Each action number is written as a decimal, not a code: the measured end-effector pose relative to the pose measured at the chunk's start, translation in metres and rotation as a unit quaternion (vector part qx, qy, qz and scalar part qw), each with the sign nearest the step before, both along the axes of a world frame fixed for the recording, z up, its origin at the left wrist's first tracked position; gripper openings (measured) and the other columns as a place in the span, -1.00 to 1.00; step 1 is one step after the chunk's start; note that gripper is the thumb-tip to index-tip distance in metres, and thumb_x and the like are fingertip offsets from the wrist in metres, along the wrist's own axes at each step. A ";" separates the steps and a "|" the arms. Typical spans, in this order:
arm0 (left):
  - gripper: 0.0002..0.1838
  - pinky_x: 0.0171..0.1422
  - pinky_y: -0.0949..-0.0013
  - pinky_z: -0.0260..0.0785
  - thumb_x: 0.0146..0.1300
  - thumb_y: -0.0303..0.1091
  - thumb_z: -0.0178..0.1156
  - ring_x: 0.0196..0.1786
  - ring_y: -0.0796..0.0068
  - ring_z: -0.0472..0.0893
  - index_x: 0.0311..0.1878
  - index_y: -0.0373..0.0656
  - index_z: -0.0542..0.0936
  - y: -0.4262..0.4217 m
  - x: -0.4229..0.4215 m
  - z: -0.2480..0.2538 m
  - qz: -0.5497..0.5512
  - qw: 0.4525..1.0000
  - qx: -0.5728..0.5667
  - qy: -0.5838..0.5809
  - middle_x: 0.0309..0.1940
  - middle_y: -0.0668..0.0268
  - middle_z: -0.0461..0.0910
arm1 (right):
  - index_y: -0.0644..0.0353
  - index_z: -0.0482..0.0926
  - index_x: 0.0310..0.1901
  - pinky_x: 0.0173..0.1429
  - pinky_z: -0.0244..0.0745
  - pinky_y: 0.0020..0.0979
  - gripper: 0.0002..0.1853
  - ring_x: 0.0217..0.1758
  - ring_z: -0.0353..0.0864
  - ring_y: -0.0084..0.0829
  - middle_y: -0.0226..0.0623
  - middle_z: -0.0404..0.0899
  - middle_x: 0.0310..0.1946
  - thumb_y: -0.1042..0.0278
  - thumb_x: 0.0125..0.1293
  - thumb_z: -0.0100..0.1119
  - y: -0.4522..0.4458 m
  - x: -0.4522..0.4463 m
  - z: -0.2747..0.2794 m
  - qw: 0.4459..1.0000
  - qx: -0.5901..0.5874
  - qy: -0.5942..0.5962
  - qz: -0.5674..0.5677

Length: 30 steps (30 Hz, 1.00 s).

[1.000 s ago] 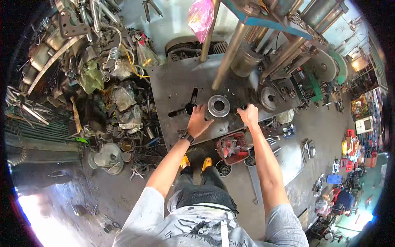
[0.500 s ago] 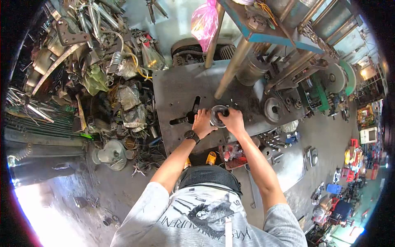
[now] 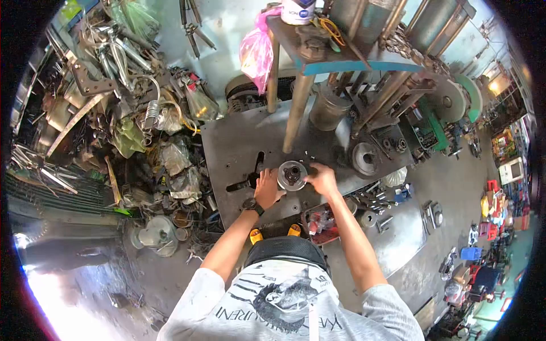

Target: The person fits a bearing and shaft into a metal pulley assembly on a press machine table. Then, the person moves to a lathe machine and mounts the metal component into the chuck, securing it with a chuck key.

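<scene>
A round flanged metal disc [image 3: 282, 183] with a dark raised hub [image 3: 293, 171] lies on the grey steel plate [image 3: 239, 133] between my hands. My left hand [image 3: 266, 188], with a dark watch on its wrist, rests at the disc's left edge, fingers stretched out and thumb apart. At the right rim, my right hand [image 3: 322, 181] pinches the disc's edge with thumb and curled fingers. Behind the left fingers is a dark slot [image 3: 242, 185] in the plate. Small light bits lie just beyond the disc.
Steel posts [image 3: 298, 116] hold up a blue-edged shelf [image 3: 364, 66] beyond my hands. A pink bag [image 3: 257, 57] hangs there. Another round metal part [image 3: 364, 159] sits to the right. A red tray [image 3: 322, 225] is near my feet, and piled scrap [image 3: 176, 150] lies left.
My right hand has shifted from over the disc's middle to its right rim, uncovering the hub. The left hand stays beside the disc. The whole view has shifted a little.
</scene>
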<state>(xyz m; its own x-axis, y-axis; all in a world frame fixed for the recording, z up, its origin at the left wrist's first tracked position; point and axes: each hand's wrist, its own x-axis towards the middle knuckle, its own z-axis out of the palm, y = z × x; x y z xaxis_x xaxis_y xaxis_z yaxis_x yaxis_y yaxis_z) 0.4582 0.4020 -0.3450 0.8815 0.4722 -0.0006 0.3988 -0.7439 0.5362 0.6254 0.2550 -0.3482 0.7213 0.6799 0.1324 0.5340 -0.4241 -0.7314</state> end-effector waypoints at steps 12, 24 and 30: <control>-0.44 0.29 0.09 0.28 0.09 -0.45 0.26 0.19 -0.05 0.41 0.21 -0.27 0.39 -0.009 0.012 0.025 0.012 0.990 -0.101 -0.096 0.09 -0.03 0.42 | 0.29 0.59 -0.34 -0.15 0.55 -0.06 -0.86 -0.20 0.63 0.10 0.07 0.60 -0.27 0.39 0.15 0.16 0.040 0.068 -0.063 0.985 -0.083 -0.143 -0.039; -0.49 0.17 0.08 0.38 0.11 -0.36 0.29 0.07 -0.07 0.51 0.14 -0.29 0.45 -0.009 0.051 0.013 -0.068 0.991 -0.104 -0.054 0.00 -0.04 0.54 | 0.32 0.61 -0.31 -0.17 0.50 -0.27 -0.81 -0.27 0.65 -0.16 -0.12 0.64 -0.38 0.50 0.02 0.37 0.008 0.019 -0.036 0.984 0.109 0.099 0.095; -0.55 0.09 0.10 0.42 0.12 -0.39 0.31 0.01 -0.02 0.56 0.08 -0.31 0.49 -0.011 0.048 0.004 -0.047 0.992 -0.075 -0.092 -0.06 -0.04 0.57 | 0.33 0.63 -0.30 -0.11 0.49 -0.18 -0.80 -0.20 0.62 -0.03 -0.04 0.62 -0.34 0.45 0.02 0.34 0.017 0.022 -0.029 0.987 0.035 0.013 0.155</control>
